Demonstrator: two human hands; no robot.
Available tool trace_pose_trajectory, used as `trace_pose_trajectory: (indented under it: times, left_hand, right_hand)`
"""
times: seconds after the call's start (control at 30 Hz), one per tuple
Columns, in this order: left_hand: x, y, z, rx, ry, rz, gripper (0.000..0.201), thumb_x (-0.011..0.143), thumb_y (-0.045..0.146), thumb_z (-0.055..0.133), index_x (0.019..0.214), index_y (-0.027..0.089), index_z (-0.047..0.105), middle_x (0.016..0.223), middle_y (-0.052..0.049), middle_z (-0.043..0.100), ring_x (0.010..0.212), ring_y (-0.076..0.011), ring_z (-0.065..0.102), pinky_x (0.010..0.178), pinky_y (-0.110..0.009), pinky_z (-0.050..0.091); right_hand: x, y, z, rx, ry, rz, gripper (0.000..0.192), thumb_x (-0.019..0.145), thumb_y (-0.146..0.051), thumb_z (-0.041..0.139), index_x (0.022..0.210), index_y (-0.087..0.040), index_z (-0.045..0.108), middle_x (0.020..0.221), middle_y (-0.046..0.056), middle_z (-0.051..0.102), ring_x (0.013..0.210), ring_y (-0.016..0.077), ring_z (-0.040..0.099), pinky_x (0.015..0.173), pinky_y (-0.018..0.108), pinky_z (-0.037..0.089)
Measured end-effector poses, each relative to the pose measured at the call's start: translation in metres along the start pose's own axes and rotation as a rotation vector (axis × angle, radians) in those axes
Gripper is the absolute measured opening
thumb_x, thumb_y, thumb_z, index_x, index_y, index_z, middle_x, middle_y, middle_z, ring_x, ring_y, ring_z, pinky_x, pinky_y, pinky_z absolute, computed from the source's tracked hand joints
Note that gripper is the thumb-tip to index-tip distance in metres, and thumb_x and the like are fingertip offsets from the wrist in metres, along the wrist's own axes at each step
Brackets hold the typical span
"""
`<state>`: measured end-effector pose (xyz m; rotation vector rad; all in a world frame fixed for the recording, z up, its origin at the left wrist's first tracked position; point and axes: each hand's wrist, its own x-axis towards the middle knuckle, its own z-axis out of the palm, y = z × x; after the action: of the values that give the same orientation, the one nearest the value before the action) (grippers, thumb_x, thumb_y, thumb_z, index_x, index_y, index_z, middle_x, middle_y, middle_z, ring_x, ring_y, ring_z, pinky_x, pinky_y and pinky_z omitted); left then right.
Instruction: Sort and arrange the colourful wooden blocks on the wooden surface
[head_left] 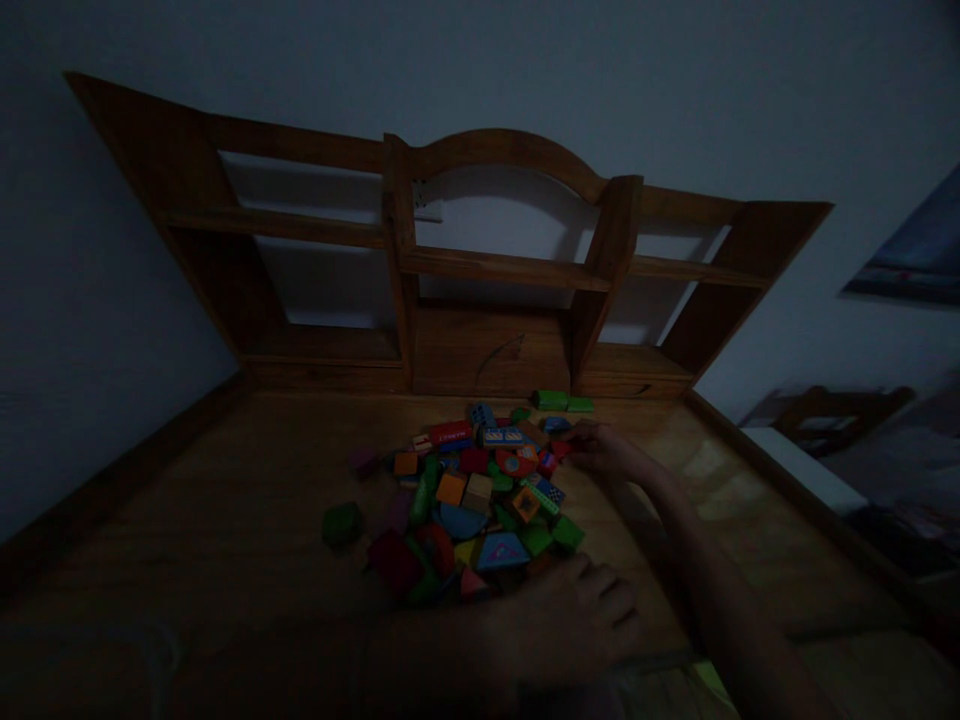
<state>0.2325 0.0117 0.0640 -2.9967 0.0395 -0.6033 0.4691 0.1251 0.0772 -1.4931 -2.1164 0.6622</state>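
Note:
A heap of colourful wooden blocks (480,495) lies in the middle of a wooden desk (225,520). My right hand (600,448) reaches to the far right edge of the heap, its fingers touching a small red block (559,450); the dim light hides whether it grips it. My left hand (574,615) rests on the desk at the near edge of the heap, fingers loosely curled, close to a blue triangular block (501,551). Nothing shows inside it.
A wooden hutch with shelves (495,265) stands at the back of the desk. Two green blocks (562,402) lie apart from the heap by its base. A single green block (342,522) sits left of the heap. The room is very dark.

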Motion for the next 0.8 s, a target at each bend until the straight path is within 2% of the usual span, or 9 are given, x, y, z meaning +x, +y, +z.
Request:
trace_pose_trajectory:
  times: [0.17, 0.6, 0.8]
  left_hand:
    - [-0.0003, -0.0003, 0.0017, 0.007, -0.008, -0.003, 0.01, 0.099, 0.019, 0.05, 0.101, 0.014, 0.059, 0.098, -0.005, 0.057, 0.092, -0.0201, 0.054, 0.075, -0.034, 0.041]
    - [0.0, -0.0009, 0.0019, -0.001, -0.031, -0.012, 0.01, 0.099, 0.02, 0.051, 0.102, 0.014, 0.059, 0.099, -0.004, 0.056, 0.092, -0.02, 0.053, 0.076, -0.034, 0.041]
    - [0.0003, -0.0007, 0.0038, 0.02, -0.041, -0.001, 0.012, 0.098, 0.022, 0.051, 0.102, 0.014, 0.059, 0.097, -0.005, 0.055, 0.089, -0.02, 0.053, 0.076, -0.035, 0.039]
  right_hand:
    - [0.0012, 0.0004, 0.0016, -0.02, 0.039, 0.005, 0.026, 0.08, -0.024, 0.071, 0.106, -0.018, 0.074, 0.109, 0.008, 0.074, 0.096, 0.0229, 0.07, 0.087, 0.035, 0.055]
    - [0.0027, 0.0071, 0.0073, -0.048, 0.093, -0.087, 0.026, 0.084, -0.027, 0.069, 0.108, -0.019, 0.072, 0.11, 0.009, 0.072, 0.1, 0.0241, 0.067, 0.091, 0.037, 0.052]
    - [0.0033, 0.0013, 0.0079, -0.061, 0.098, -0.051, 0.028, 0.081, -0.021, 0.069, 0.109, -0.02, 0.071, 0.112, 0.008, 0.072, 0.103, 0.024, 0.066, 0.094, 0.038, 0.05]
